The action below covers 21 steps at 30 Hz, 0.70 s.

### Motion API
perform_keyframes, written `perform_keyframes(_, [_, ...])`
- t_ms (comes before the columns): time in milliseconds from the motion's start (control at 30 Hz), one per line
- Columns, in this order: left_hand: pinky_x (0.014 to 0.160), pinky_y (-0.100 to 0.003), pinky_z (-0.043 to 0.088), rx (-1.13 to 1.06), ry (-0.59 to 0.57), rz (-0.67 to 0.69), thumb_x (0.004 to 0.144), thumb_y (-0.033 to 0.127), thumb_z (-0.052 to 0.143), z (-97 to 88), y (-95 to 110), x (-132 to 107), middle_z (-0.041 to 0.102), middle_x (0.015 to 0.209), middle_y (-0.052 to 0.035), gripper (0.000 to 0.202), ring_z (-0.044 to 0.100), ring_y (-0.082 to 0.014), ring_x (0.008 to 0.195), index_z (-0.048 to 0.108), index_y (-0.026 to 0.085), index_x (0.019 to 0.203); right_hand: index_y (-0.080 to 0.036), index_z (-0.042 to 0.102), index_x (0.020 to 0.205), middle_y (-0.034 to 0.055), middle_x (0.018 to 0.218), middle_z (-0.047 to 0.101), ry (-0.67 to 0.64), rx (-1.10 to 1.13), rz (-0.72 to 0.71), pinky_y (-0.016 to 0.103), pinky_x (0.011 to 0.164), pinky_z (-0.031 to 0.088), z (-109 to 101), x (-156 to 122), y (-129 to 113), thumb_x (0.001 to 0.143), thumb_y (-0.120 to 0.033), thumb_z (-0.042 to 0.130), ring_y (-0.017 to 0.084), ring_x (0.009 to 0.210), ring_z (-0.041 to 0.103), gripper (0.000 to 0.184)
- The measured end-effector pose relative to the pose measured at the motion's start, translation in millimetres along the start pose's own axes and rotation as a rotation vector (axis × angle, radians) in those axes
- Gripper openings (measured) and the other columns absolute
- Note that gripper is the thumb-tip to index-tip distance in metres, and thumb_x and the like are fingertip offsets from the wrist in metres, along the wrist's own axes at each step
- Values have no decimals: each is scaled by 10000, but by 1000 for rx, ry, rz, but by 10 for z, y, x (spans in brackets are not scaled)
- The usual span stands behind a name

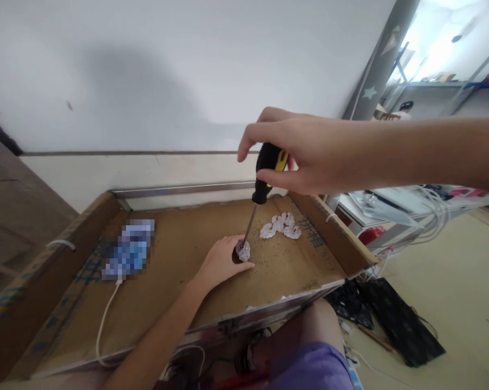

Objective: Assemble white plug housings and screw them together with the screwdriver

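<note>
My right hand (297, 157) is closed round the black-and-yellow handle of a screwdriver (264, 173), held upright with its shaft slanting down to the left. The tip rests on a small clear plastic part (243, 251) on the cardboard-lined worktop (179, 281). My left hand (223, 262) lies on the cardboard with its fingers curled round that part, holding it in place. A few more of the same clear parts (282, 226) lie in a cluster just behind and to the right.
A phone (129, 250) with a white cable (106, 314) lies on the left of the cardboard. Raised cardboard sides edge the worktop. Black panels (390, 319) lie on the floor to the right, with white cables (431, 211) beyond. My knee (309, 352) is below the front edge.
</note>
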State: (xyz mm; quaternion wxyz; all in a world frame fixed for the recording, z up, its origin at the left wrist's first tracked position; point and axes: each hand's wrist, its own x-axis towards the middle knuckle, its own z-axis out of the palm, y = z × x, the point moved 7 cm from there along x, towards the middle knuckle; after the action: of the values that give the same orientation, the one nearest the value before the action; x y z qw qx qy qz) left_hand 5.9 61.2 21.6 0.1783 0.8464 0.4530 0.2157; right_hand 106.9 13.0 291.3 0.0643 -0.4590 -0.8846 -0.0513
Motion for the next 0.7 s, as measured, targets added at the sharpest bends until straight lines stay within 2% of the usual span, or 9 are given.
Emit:
perform_keyframes(67, [930,-410,417,-1,10,-1,662,507,705,-6,-8,4,606,1163,-75,634,550,-282,1063,515,211,1189,-304,500,1127,-36,1109,434,-3,52,1,202,548,335,12,-1,8,783,-194,551,11,566,404,365])
perform_keyframes(200, [933,-405,417,-13,13,8,675,518,691,-2,-27,-3,601,1169,-74,637,546,-277,1072,503,215,1204,-282,518,1094,-40,1015,484,12,18,-28,204,575,327,14,2,-11,811,-283,545,24,589,408,284])
perform_keyframes(267, [936,-407,416,-15,10,10,681,527,681,1,-32,-10,597,1174,-77,639,543,-277,1079,501,213,1207,-301,500,1121,-41,1047,469,10,34,-11,200,562,327,16,4,2,786,-249,562,19,581,409,344])
perform_keyframes(333, [937,-409,417,-19,12,13,690,542,666,-2,-28,-15,599,1171,-78,631,544,-277,1075,505,212,1203,-304,500,1118,-43,1048,473,4,48,-9,199,560,332,14,5,7,749,-281,608,24,593,423,385])
perform_keyframes(400, [936,-406,418,-26,25,14,721,542,635,-13,-19,-18,606,1157,-76,594,550,-269,1065,509,212,1198,-266,547,1040,-44,945,517,16,16,-71,200,572,321,-2,3,-30,765,-328,595,41,615,429,286])
perform_keyframes(467, [932,-399,422,-34,40,12,761,511,603,-24,-11,-18,614,1138,-72,530,556,-257,1052,518,208,1187,-262,563,1012,-42,904,521,20,21,-95,197,573,317,-8,-2,-41,780,-269,565,45,622,428,232])
perform_keyframes(567, [927,-394,427,-36,54,20,794,439,580,-32,1,-14,622,1119,-68,430,558,-245,1043,539,201,1150,-293,524,1087,-36,1002,481,3,56,-63,197,577,336,7,-11,-24,738,-232,598,38,631,433,362])
perform_keyframes(633, [929,-393,428,-38,67,30,801,402,574,-39,6,-11,623,1112,-64,382,555,-240,1043,550,203,1126,-279,533,1062,-38,984,484,-3,37,-64,197,585,337,14,-17,-39,762,-245,582,39,632,434,306])
perform_keyframes(700, [925,-389,432,-45,71,29,803,375,570,-40,0,-9,627,1102,-62,355,558,-235,1036,555,207,1115,-283,521,1076,-43,993,492,8,45,-84,195,597,342,1,-23,-69,771,-176,547,40,654,451,325])
